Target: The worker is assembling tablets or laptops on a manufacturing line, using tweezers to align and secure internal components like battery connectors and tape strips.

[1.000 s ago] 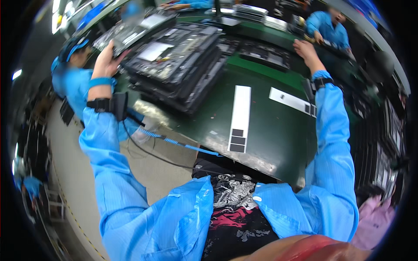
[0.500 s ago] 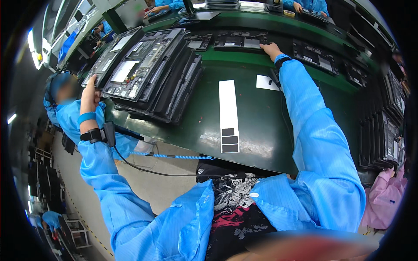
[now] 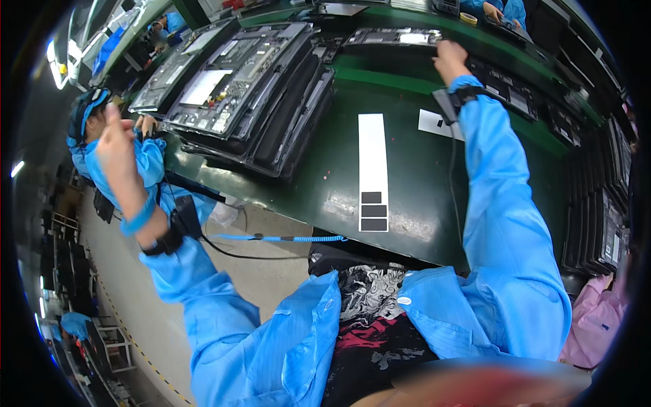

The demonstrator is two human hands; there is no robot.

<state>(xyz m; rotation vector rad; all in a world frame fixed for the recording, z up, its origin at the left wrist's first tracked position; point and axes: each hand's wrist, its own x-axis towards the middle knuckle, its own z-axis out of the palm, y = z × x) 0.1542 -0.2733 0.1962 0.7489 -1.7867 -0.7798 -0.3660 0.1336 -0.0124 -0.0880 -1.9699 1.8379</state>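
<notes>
At the far left of the frame, one co-worker (image 3: 91, 129) in a blue coat and cap sits below the bench edge. Just right of that person, the wearer's left hand (image 3: 116, 150) is raised in the air, flat and open, fingers together, holding nothing; a blue band and a black wrist strap (image 3: 163, 241) sit on that forearm, and one blue coiled cord (image 3: 285, 238) runs from it toward the middle of the frame.

In the upper left to upper middle, one slanted stack of opened laptop bases (image 3: 254, 95) lies on the green bench (image 3: 420, 203), well apart from the left hand, up and to its right. The layers are too packed to count.

In the middle of the bench lies one long white strip (image 3: 372, 159), with three dark squares (image 3: 373, 211) at its near end. To its right is one small white sheet (image 3: 434, 124).

At the upper right of centre, the right hand (image 3: 449, 59) reaches to the far side of the bench and rests, fingers curled, on one flat grey laptop part (image 3: 397, 37) that lies just left of it; whether it grips the part I cannot tell. A row of dark laptop parts (image 3: 603, 203) runs down the right edge.
</notes>
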